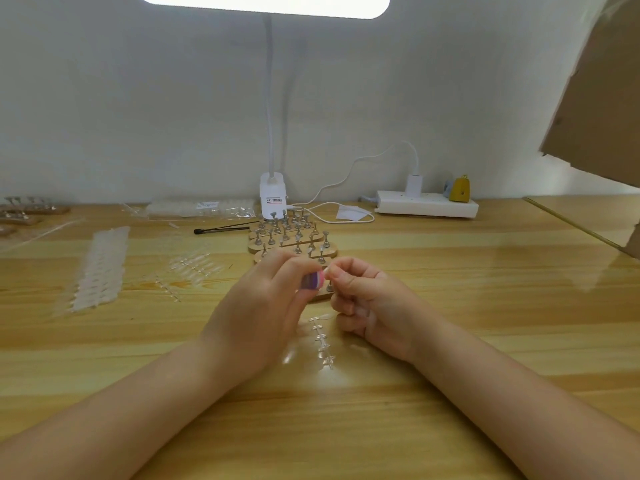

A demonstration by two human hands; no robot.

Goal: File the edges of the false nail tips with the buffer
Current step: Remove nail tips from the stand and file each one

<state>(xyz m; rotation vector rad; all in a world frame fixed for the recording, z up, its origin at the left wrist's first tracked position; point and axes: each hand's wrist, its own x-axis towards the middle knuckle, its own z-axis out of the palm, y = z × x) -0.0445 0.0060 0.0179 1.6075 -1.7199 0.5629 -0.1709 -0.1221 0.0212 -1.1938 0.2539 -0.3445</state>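
Hands point(311, 299) over buffer point(313, 280), nail tip point(327, 270) barely discernible.

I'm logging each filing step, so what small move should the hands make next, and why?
Probably a short stroke of the buffer along the nail tip's edge. The left hand holds the pink and purple buffer, its end right against the tip pinched in the right hand, above the wooden stands. Whether they actually touch is unclear.

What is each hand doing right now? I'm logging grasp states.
Left hand: closed on the small pink and purple striped buffer block.
Right hand: closed, pinching a pale false nail tip against the buffer.
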